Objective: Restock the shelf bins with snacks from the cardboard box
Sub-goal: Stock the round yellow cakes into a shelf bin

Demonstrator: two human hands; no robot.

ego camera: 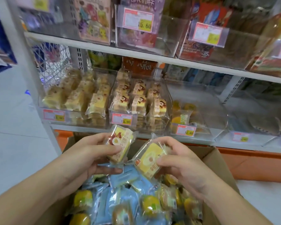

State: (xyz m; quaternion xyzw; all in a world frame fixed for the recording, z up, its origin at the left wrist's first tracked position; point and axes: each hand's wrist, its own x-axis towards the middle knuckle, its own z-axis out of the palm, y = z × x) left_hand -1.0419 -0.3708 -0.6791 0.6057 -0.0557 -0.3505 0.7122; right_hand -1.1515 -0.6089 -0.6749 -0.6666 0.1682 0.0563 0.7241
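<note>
Head view, left grip (94,153) holding red-yellow snack (120,143), right grip (177,159) holding yellow snack (150,161), above cardboard box (221,163)

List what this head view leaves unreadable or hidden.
- Leftmost bin's price tag: first digit blurred.
- Far-right tag: price too blurred to read.
- Cardboard box: bottom hidden under heaped snacks, near side cut by the lower edge.
- Packet in left hand: print too small.
</note>
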